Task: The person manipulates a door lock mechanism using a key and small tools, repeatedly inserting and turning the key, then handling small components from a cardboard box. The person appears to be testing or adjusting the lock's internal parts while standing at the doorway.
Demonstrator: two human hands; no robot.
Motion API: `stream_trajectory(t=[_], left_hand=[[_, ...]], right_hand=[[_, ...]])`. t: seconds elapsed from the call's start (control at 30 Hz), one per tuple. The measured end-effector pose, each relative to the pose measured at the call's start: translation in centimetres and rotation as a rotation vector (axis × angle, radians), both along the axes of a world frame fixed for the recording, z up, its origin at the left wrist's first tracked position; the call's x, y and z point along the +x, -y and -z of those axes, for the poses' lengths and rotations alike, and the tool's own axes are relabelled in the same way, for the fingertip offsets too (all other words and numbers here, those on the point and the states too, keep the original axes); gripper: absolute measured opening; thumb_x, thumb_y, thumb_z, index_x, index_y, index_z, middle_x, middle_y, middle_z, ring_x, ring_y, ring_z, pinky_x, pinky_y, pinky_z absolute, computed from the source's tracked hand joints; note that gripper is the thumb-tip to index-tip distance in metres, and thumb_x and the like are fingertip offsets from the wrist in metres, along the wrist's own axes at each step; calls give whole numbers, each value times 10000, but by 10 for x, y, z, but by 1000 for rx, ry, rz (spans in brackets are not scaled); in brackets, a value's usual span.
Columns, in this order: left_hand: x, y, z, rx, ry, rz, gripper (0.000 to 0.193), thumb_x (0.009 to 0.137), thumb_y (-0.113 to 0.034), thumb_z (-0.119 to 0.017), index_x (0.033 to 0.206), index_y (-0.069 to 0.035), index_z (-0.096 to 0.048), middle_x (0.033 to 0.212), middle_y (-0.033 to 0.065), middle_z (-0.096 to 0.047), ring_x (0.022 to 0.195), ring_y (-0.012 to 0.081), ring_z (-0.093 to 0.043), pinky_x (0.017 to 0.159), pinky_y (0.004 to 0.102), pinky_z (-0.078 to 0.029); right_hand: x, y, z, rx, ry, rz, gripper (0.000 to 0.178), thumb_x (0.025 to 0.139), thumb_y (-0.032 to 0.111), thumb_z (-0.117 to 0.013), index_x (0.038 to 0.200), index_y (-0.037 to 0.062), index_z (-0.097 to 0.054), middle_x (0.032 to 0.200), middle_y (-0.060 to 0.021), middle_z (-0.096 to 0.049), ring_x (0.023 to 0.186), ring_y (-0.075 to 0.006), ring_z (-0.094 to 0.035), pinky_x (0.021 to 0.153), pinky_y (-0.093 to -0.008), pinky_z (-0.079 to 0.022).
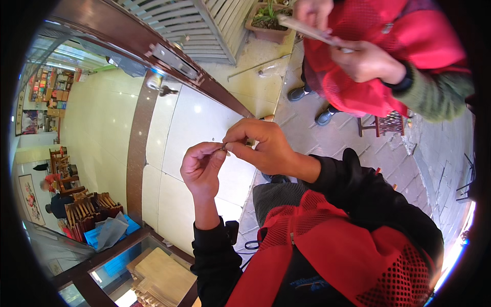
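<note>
My left hand (202,166) and my right hand (263,146) meet in front of me. Both are closed in a pinch, thumb against forefinger, on one small dark piece (224,147). Fingertips cover most of it, so its kind cannot be made out. Beyond my hands, a brown door frame (220,100) carries a metal lock plate (175,62) on its edge. Next to it, dark keys (168,91) hang at a round silver lock (154,81).
A person in a red vest (353,77) stands at the far right, holding a long flat strip (307,29). A potted plant (268,20) and slatted panel (204,25) are at the back. A glass case (110,271) stands near left, beside blue packages (112,230).
</note>
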State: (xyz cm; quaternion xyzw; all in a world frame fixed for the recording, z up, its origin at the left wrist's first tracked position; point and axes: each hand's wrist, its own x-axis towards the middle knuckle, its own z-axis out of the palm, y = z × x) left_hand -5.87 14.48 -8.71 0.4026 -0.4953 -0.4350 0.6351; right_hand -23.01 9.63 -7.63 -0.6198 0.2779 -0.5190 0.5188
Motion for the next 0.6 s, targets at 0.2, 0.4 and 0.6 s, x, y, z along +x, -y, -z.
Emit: stream_trajectory(t=[0.2, 0.4, 0.6], left_hand=[[-8, -13, -93, -56, -85, -8, 216, 879, 88, -668, 1071, 34, -585, 1002, 136, -688, 906, 156, -659, 833, 268, -543], [4, -24, -156, -125, 154, -57, 184, 880, 78, -675, 1045, 33, -607, 969, 121, -690, 860, 148, -649, 777, 264, -539], [27, -7, -168, -276, 743, -59, 139, 901, 47, -662, 1030, 14, -624, 928, 70, -670, 806, 126, -619, 729, 238, -502]], right_hand=[[-1, -13, -93, -259, -50, 104, 114, 797, 37, -720, 903, 30, -678, 818, -77, -669, 675, -220, -643, 596, -316, -512], [6, -13, -148, -622, -158, 187, 105, 779, 20, -707, 879, 43, -686, 816, -76, -667, 686, -254, -651, 603, -341, -517], [17, -21, -143, -51, -85, 82, 98, 794, 45, -718, 889, 28, -704, 811, -79, -666, 681, -240, -638, 637, -336, -511]])
